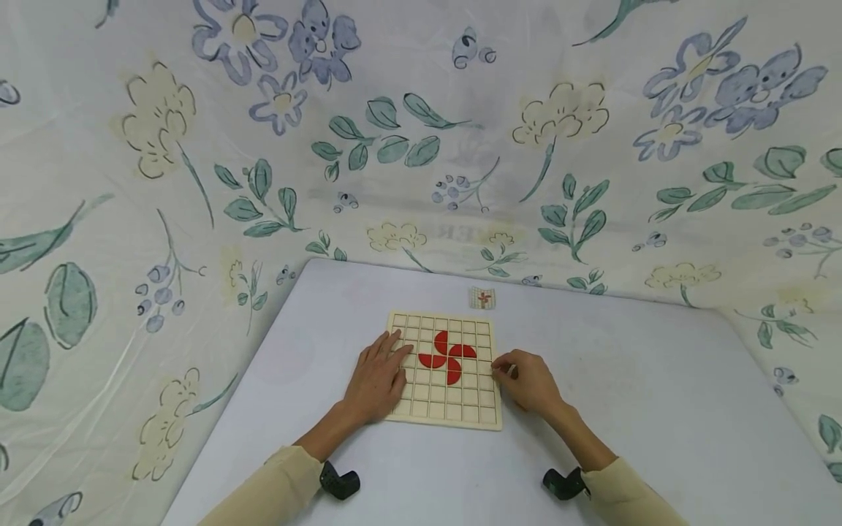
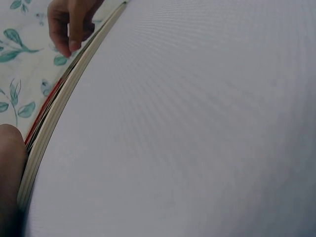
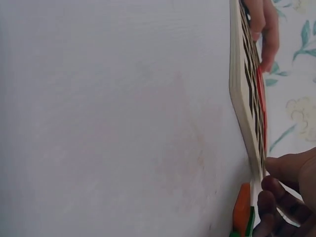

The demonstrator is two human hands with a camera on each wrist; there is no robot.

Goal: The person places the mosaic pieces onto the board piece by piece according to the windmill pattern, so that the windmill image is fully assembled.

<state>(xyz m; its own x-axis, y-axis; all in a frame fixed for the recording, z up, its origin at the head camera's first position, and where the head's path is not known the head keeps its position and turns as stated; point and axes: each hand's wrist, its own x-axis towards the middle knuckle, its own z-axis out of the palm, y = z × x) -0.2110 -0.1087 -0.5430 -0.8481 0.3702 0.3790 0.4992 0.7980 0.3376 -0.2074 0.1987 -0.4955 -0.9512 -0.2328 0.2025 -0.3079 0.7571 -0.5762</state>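
A square wooden grid board (image 1: 421, 413) lies on the white table. Four flat red pieces (image 1: 454, 371) form a pinwheel in its middle. My left hand (image 1: 378, 380) rests on the board's left side, fingers straight and spread across the squares. At the opposite side, my right hand (image 1: 529, 380) grips the right edge with thumb and index finger, the other fingers curled beneath. Low beside those fingers, the right wrist view shows an orange piece (image 3: 242, 207) and a green piece (image 3: 251, 222), both hidden in the head view.
A small card (image 1: 482, 298) with a red pinwheel picture lies behind the board. Floral sheeting (image 1: 408, 197) rises past the table's back and left edges. A dark strapped device (image 1: 340, 482) sits on my left wrist and another (image 1: 563, 483) on my right.
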